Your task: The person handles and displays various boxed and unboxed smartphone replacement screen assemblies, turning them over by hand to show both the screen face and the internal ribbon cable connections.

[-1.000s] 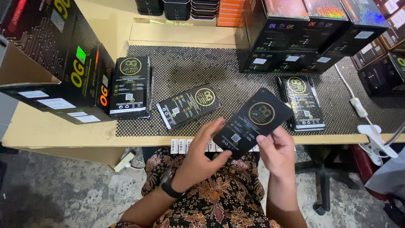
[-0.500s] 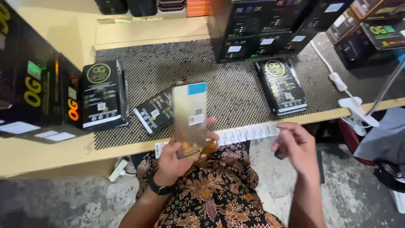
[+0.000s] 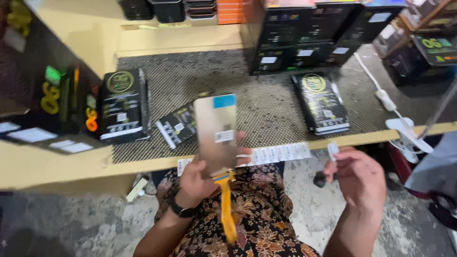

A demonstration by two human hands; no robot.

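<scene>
My left hand (image 3: 200,178) holds a flat rectangular panel (image 3: 216,128) upright over the table edge, its pale reflective back toward me, with a blue tab at the top, a small white sticker and an orange ribbon cable (image 3: 226,209) hanging below. My right hand (image 3: 358,178) is off to the right, below the table edge, pinching a small white sticker (image 3: 332,150) between its fingertips. A strip of white stickers (image 3: 266,154) hangs along the table edge between my hands. A thin black box (image 3: 177,126) lies on the mat behind the panel.
A dark mesh mat (image 3: 266,102) covers the table. Stacks of black boxes lie at left (image 3: 123,104) and right (image 3: 320,102), with larger black cartons (image 3: 304,43) behind. A white power strip (image 3: 404,133) and cable sit at the right edge. Another person's sleeve (image 3: 435,166) is at the far right.
The black box I held in both hands is gone; my left hand now holds the bare panel upright. My right hand has pulled away to the right with a sticker.
</scene>
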